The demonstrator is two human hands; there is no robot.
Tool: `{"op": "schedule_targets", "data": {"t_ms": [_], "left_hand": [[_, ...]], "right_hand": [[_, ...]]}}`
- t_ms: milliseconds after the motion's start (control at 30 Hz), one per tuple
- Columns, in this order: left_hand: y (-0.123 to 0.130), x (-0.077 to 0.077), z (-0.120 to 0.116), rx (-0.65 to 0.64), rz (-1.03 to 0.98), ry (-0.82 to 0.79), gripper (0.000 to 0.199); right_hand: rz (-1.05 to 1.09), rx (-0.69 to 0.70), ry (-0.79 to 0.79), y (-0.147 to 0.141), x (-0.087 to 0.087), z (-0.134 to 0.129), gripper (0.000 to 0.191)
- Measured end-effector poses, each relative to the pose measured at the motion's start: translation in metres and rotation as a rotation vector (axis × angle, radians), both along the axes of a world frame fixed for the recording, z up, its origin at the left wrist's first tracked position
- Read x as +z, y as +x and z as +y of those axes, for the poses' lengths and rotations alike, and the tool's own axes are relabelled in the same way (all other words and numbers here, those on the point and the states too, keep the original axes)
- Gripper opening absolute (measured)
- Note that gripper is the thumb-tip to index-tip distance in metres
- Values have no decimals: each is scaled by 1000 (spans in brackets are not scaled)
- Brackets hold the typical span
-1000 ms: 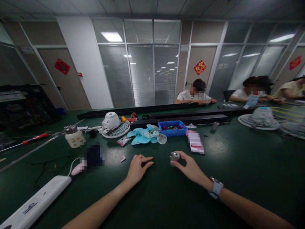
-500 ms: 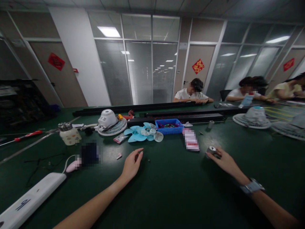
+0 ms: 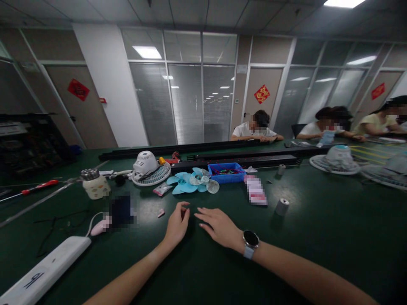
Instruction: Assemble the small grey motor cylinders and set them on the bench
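Note:
My left hand (image 3: pixel 178 222) is at the middle of the green table (image 3: pixel 203 271), its fingers loosely curved and the thumb apart, with nothing visible in it. Just to its right, my right hand (image 3: pixel 219 226) reaches over with fingers stretched out and holds nothing; a watch is on that wrist. A grey metal cylinder (image 3: pixel 282 207) stands upright on the table, right of my right hand and apart from it. Beyond both hands lie light-blue fan blades (image 3: pixel 187 181) and a clear fan blade (image 3: pixel 212 186). A small pinkish piece (image 3: pixel 161 213) rests left of my left hand.
Behind the blades are a blue bin (image 3: pixel 227 173) of wires and a white fan housing (image 3: pixel 146 167). A second cylinder (image 3: pixel 281 169) stands farther back. At left are a jar (image 3: pixel 95 186), a power strip (image 3: pixel 47 267) and a screwdriver (image 3: pixel 41 186). People sit across the table.
My right hand has let go of the metal cylinder, left it standing, and moved left beside my left hand. My left hand has stayed nearly in place. The view has tilted up slightly.

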State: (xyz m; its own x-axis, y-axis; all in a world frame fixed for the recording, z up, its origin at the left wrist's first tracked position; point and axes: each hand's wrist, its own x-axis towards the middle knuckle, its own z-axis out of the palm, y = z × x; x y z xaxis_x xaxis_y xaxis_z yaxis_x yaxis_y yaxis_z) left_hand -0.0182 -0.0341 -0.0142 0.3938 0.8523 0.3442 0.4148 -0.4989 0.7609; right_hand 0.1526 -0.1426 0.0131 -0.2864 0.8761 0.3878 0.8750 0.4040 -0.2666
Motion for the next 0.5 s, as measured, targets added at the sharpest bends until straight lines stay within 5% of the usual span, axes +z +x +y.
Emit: {"op": "schedule_targets", "data": {"t_ms": [200, 400, 500], "left_hand": [[2, 1, -1, 3, -20, 1, 26], [2, 1, -1, 3, 5, -3, 26], [1, 0, -1, -6, 30, -5, 27]], "right_hand": [[50, 5, -42, -8, -7, 23, 28], [69, -19, -44, -3, -6, 19, 29], [55, -67, 9, 22, 4, 6, 28]]}}
